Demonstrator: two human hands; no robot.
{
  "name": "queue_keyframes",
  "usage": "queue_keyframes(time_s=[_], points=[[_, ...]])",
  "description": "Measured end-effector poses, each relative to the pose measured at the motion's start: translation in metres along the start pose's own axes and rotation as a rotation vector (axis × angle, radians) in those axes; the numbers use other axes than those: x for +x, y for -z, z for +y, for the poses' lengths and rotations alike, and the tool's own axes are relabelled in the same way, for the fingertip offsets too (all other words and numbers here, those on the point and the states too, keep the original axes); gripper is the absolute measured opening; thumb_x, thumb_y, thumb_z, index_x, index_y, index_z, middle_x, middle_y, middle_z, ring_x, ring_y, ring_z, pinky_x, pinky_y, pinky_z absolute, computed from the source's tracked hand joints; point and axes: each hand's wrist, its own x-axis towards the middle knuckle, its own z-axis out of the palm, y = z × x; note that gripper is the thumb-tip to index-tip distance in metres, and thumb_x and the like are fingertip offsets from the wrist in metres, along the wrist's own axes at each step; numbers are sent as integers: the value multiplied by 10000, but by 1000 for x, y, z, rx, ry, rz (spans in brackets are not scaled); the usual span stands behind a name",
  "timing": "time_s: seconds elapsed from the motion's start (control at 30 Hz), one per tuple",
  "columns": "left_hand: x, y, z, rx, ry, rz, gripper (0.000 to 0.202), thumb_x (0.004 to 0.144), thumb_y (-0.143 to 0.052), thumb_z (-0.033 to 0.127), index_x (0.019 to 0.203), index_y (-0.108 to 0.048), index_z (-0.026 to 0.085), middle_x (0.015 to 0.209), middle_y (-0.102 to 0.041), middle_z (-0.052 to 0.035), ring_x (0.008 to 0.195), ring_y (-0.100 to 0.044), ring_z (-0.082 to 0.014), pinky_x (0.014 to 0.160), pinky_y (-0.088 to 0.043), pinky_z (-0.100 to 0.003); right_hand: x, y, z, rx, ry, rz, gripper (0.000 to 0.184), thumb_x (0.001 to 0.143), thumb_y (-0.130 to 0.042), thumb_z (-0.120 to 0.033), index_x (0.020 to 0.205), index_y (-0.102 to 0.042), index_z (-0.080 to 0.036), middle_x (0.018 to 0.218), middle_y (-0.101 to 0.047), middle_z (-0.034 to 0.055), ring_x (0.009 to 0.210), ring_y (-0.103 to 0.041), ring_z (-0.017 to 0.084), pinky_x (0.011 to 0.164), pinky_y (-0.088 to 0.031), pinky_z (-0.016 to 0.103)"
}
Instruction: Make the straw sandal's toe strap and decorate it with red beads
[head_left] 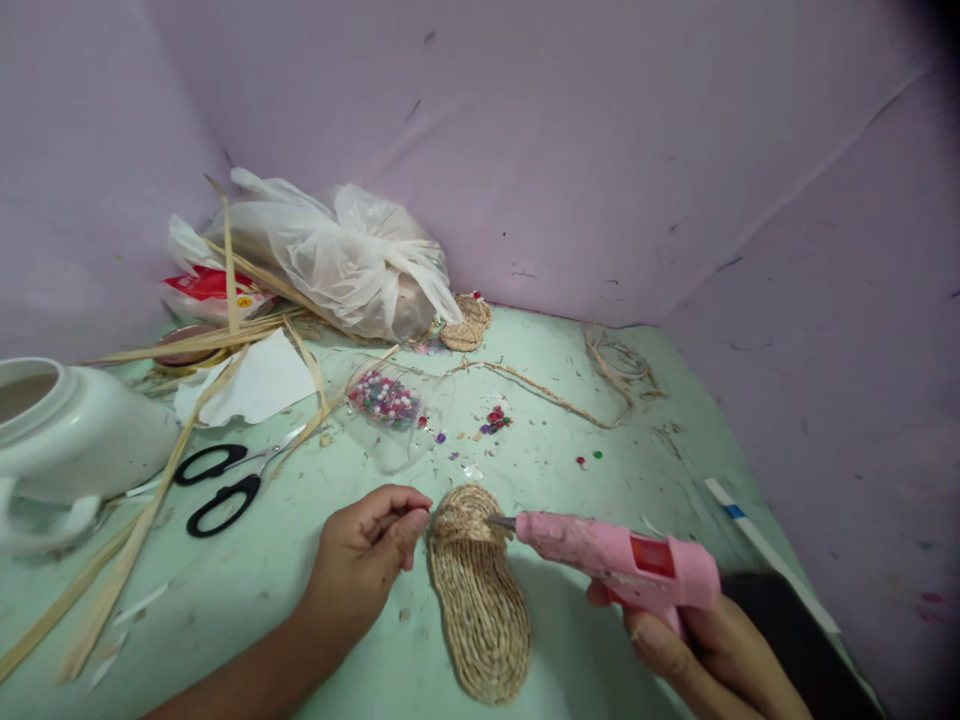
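Head cam, looking down on a pale green table [300, 620] tucked into a lilac corner. Front and centre: a woven straw sole [480, 610], flat on the table, toe end pointing away, right between both hands. Right hand [697, 650] wrapped tight round the grip of a pink glue gun [622, 565], nozzle tip touching the toe band of the sole from the right. Left hand [367, 560] curled up just beside the sole's left edge, thumb pressed to fingertips in a pinch near the toe. Can't tell about anything tiny inside that pinch. Further left: black-handled scissors [221, 485], long straw strips [135, 530] beside them, and a white jug [67, 430] at the frame edge. Behind the sole: a clear bag of coloured beads [386, 400], a few loose beads [495, 420] near it, a braided cord [555, 395] snaking toward the back. Back corner: a knotted plastic bag [352, 260] with a small woven piece [466, 322] just beside it.
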Motion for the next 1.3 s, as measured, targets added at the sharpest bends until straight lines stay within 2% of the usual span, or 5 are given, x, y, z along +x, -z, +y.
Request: queue_keyframes(time_s=[0.37,0.7,1.13,1.3], points=[[0,0,-1,22,22,12,209,642,-584,333,717,-614,140,414,-492,52,394,-437,-85,378,-331,-193,4,-2,-6,-10,46,-31,342,845,-520,-330,1183,-556,-293,1083,-672,45,913,-665,206,748,-561,267],[0,-1,-1,30,26,5,227,644,-582,344,724,-615,135,412,-483,55,398,-438,-86,382,-332,-193,0,-1,-5,-22,33,-99,375,869,-482,-332,1243,-490,-307,1106,-650,44,951,-648,192,799,-541,267],[0,0,-2,38,19,3,225,652,-581,344,732,-613,136,422,-495,51,404,-442,-88,383,-338,-194,4,-1,-6,-49,64,-57,356,857,-497,-329,1210,-529,-295,1050,-678,36,911,-664,195,753,-558,255],[-2,0,-2,33,16,5,220,652,-585,342,726,-613,137,418,-489,54,398,-435,-83,382,-334,-190,3,0,-8,-41,72,-54,385,854,-503,-320,1238,-514,-295,1090,-670,43,932,-661,209,747,-562,263]])
